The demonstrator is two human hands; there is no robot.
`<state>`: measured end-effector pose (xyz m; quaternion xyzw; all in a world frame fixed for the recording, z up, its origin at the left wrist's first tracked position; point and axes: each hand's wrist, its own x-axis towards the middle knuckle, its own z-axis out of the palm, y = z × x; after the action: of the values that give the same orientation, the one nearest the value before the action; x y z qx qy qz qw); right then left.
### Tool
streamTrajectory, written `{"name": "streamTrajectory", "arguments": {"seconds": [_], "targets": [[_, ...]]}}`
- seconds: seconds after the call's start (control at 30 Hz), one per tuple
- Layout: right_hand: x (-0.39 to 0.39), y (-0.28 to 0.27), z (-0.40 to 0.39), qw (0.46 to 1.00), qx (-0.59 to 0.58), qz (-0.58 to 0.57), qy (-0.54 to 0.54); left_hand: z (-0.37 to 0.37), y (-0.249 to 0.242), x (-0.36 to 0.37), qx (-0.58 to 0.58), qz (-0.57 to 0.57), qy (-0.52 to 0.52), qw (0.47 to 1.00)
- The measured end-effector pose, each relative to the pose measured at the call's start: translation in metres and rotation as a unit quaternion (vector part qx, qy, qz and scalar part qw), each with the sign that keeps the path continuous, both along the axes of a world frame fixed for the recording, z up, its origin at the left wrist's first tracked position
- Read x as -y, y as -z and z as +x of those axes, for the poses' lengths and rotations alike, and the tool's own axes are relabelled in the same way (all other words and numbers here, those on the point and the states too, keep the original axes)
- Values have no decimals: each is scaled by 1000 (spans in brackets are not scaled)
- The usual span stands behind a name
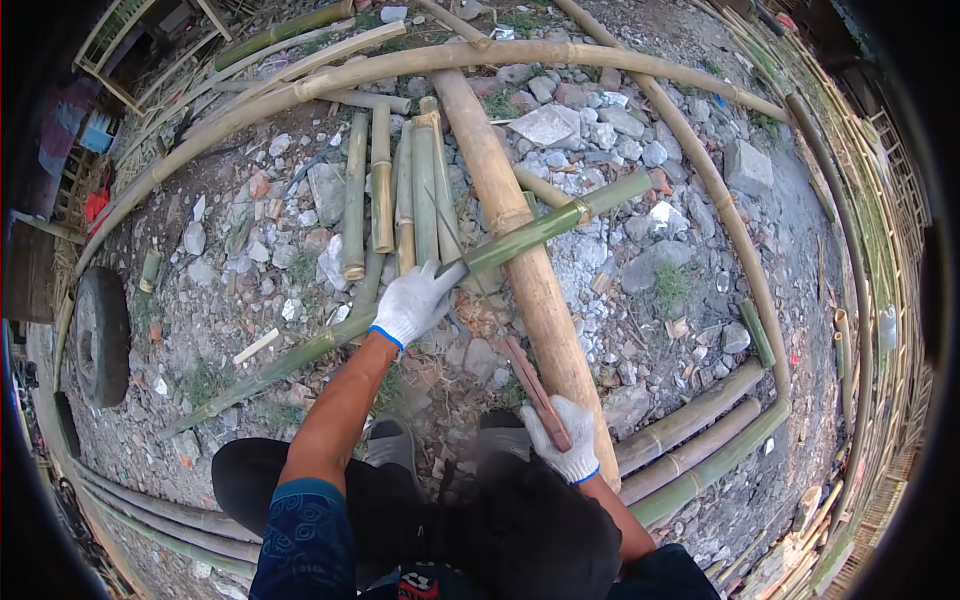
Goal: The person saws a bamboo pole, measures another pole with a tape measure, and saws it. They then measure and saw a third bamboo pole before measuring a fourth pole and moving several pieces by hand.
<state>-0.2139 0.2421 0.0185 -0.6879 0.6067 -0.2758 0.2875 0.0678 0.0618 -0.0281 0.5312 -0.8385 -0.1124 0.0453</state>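
A white glove with a blue cuff covers my left hand [408, 303], which grips a green bamboo pole [545, 233] near the ground's middle. The pole lies across a thick tan bamboo trunk [535, 275], and its right end sticks out beyond the trunk. My right hand [562, 438], gloved too, is closed around the reddish-brown wooden handle [535, 388] of a saw. The thin blade [470, 260] seems to run up and left from the handle, passing close to the pole's left part; its exact contact is too fine to tell.
Several short bamboo pieces [424, 190] lie beyond my left hand. A long curved pole [380, 68] crosses the far side. A tyre [102, 337] stands at the left, and thick bamboo lengths [690, 417] lie at the right. Broken stones [548, 125] cover the ground.
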Motion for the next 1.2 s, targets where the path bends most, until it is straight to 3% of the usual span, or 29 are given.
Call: {"name": "streamTrajectory", "arguments": {"seconds": [0.03, 0.1, 0.2, 0.27, 0.4, 0.43, 0.5, 0.53, 0.63, 0.7, 0.77, 0.83, 0.9, 0.93, 1.07, 1.2], "targets": [[22, 4, 15, 1000, 13, 21, 8, 0, 0, -1, 3, -4, 3, 1000], [59, 14, 38, 997, 57, -42, 2, 0, 2, 0, -13, 2, -5, 1000], [40, 1, 26, 1000, 29, -4, -5, 4, 3, -1, -13, 10, 3, 1000], [-8, 3, -6, 997, -69, 1, -42, 3, 5, 1, -11, 10, 1, 1000], [-53, 19, -34, 999, -9, 33, -21, 3, 8, -5, -7, 14, -3, 1000], [-37, 26, -19, 995, 70, 70, 22, 3, 8, -4, -1, 17, -7, 1000], [33, 3, 17, 999, -20, 5, -28, -1, 1, -2, 4, 13, -7, 1000], [58, 24, 30, 996, 47, -74, -25, -2, 3, -3, -7, 1, 0, 1000], [87, 8, 54, 998, 48, -29, -3, 6, 4, 0, -34, -7, 1, 999], [91, -8, 53, 996, 70, 43, 29, 4, -5, 1, -75, 4, -31, 997], [89, -5, 58, 986, 149, -14, 78, -8, -6, -1, -146, 17, -113, 983], [82, -12, 60, 977, 193, 11, 96, -17, 2, 10, -92, 73, -193, 974], [91, 7, 60, 983, 169, -36, 63, -25, 3, 15, -55, 84, -241, 965], [90, 12, 58, 985, 154, -57, 43, -27, 3, 13, -45, 86, -241, 966], [60, -9, 41, 991, 120, 41, 41, -27, 0, 17, -21, 82, -238, 968], [-30, 3, -10, 987, 148, 32, 58, -28, 4, 16, -18, 69, -238, 969]]}}
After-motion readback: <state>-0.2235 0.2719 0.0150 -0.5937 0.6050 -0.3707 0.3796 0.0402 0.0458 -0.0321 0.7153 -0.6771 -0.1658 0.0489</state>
